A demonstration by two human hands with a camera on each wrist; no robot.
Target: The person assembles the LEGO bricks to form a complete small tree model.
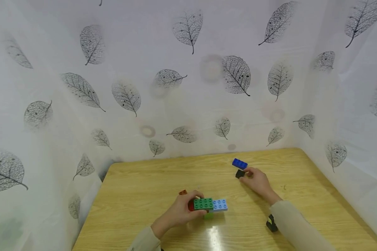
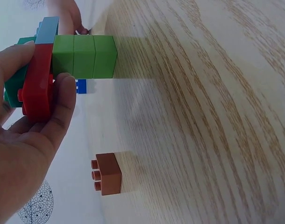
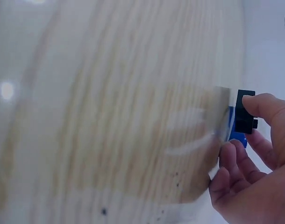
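Observation:
My left hand (image 1: 183,209) holds a joined block build between thumb and fingers. Its top is a dark green brick (image 1: 203,203), beside a light blue brick (image 1: 220,205). Underneath are a red brick (image 2: 39,84) and a column of lime green bricks (image 2: 84,57); the left wrist view shows the column sticking out from the rest. Farther off, my right hand (image 1: 257,182) pinches a small black brick (image 3: 245,112) between thumb and fingertip. Just behind that lies a blue brick (image 1: 239,164), partly hidden by the black one in the right wrist view.
A brown-orange brick (image 2: 109,173) lies on the wooden table (image 1: 138,195) beyond the left hand. By the right forearm is a black piece (image 1: 271,223) with a yellowish part. Leaf-patterned white curtains (image 1: 188,104) stand behind the table and at both sides.

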